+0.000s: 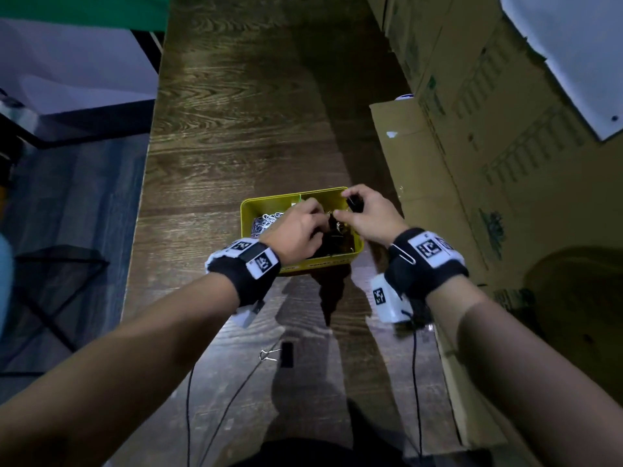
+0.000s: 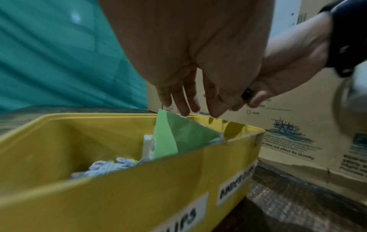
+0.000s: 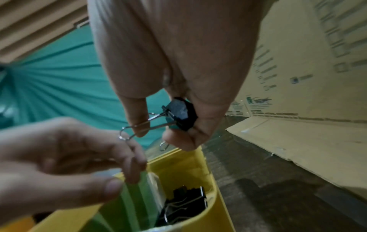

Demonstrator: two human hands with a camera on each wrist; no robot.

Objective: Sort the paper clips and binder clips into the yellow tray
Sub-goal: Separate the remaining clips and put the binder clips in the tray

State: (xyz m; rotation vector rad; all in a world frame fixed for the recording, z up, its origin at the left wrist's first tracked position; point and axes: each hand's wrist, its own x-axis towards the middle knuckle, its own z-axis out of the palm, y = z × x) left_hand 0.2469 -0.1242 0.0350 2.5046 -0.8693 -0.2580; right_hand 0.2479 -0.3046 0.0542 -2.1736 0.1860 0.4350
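The yellow tray (image 1: 248,214) (image 2: 139,196) (image 3: 182,164) stands on the wooden table, split by a green divider (image 2: 178,138) (image 3: 135,204). Silver paper clips (image 1: 266,220) (image 2: 107,166) fill its left compartment; black binder clips (image 3: 186,202) lie in the right one. My right hand (image 1: 350,205) (image 3: 158,133) pinches a black binder clip (image 1: 354,202) (image 3: 181,114) above the tray's far right corner, wire handles pointing left. My left hand (image 1: 322,219) (image 2: 198,113) (image 3: 127,177) hovers over the divider with loosely extended fingers, holding nothing that I can see. Another binder clip (image 1: 285,353) lies on the table near me.
Cardboard boxes (image 1: 472,163) line the table's right side, close to the tray. A paper clip (image 1: 401,254) clings to my right wristband. The table's left edge (image 1: 148,183) drops off to the floor. Thin cables (image 1: 414,365) trail from my wrists.
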